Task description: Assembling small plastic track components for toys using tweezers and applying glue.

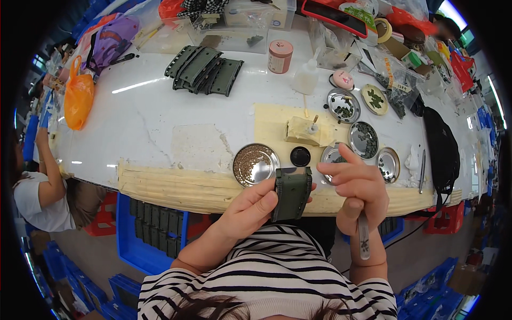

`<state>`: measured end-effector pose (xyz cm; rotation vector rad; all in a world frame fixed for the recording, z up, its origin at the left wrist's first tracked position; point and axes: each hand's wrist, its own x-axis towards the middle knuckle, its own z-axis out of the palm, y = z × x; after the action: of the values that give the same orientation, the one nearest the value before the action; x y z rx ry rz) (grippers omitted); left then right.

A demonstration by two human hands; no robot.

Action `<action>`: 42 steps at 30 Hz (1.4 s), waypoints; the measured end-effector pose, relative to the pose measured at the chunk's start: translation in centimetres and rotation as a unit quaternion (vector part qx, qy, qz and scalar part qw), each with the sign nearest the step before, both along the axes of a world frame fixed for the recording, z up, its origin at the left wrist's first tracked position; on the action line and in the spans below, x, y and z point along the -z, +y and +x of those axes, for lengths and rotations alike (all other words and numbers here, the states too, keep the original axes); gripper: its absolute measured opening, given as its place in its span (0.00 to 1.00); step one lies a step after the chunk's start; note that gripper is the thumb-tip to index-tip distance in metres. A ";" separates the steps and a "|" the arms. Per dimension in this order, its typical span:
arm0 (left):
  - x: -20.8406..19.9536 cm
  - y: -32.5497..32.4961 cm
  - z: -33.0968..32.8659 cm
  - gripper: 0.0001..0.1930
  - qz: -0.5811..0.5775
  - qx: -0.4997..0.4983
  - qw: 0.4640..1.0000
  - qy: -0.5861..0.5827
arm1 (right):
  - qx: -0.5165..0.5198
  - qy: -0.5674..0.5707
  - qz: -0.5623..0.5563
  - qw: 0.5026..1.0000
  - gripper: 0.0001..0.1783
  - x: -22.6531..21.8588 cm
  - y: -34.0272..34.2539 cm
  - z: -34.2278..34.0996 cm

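My left hand (250, 210) is closed on the edge of a dark green plastic housing (292, 196), held upright just in front of the table edge. Beside it, my right hand (362, 186) is raised with the index and middle fingers extended. Its thumb and lower fingers keep metal tweezers (364, 242) against the palm, the flat end pointing down; their tips are hidden. Past the housing are a steel dish of small brass-coloured pieces (256, 144) and a round black lid (300, 156). More steel dishes (364, 121) with small dark green parts stand to the right.
Similar green housings (204, 70) are stacked at the far left, with others in a blue crate (124, 234) below the table. A pink jar (280, 56), a squeeze bottle (305, 77) and a yellow block (304, 132) stand ahead. A black bag (441, 149) lies right; another person (45, 192) sits left.
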<state>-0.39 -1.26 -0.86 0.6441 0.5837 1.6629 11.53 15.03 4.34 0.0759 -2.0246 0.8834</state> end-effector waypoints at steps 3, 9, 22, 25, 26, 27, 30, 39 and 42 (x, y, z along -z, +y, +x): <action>-0.2 0.1 0.3 0.27 -0.018 -0.018 0.999 0.042 | 0.013 0.022 -0.022 0.999 0.16 -0.1 -0.7 1.2; -0.1 -0.1 0.2 0.28 -0.028 -0.013 0.997 0.070 | 0.223 -0.061 -0.091 0.969 0.18 0.3 1.2 5.5; -0.1 0.6 0.7 0.28 -0.002 0.022 0.998 0.054 | 0.509 -0.337 0.100 0.786 0.12 3.8 14.1 15.1; 0.0 0.4 0.8 0.27 -0.003 0.010 0.998 0.069 | 0.506 -0.236 -0.063 0.827 0.10 1.0 10.5 13.3; 0.1 0.4 0.7 0.27 -0.008 0.003 0.995 0.095 | 0.468 -0.189 -0.090 0.858 0.10 -0.4 8.4 12.5; 0.1 0.5 0.7 0.28 -0.014 -0.004 0.993 0.121 | 0.427 -0.142 -0.116 0.885 0.12 -1.6 6.1 11.6; 0.0 0.4 1.0 0.27 -0.029 -0.024 0.982 0.185 | 0.321 -0.086 0.063 0.941 0.15 -2.9 0.5 8.1; -0.8 0.1 1.4 0.21 -0.022 -0.102 0.946 0.305 | 0.108 -0.105 0.094 0.984 0.29 -0.2 -3.7 2.6; -0.7 0.0 1.3 0.21 -0.019 -0.108 0.946 0.306 | 0.089 -0.118 0.114 0.982 0.26 0.5 -3.8 2.7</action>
<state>0.89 -1.25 -0.17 1.1136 1.1634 1.6359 14.22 11.24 3.87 -0.0855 -2.3074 0.5674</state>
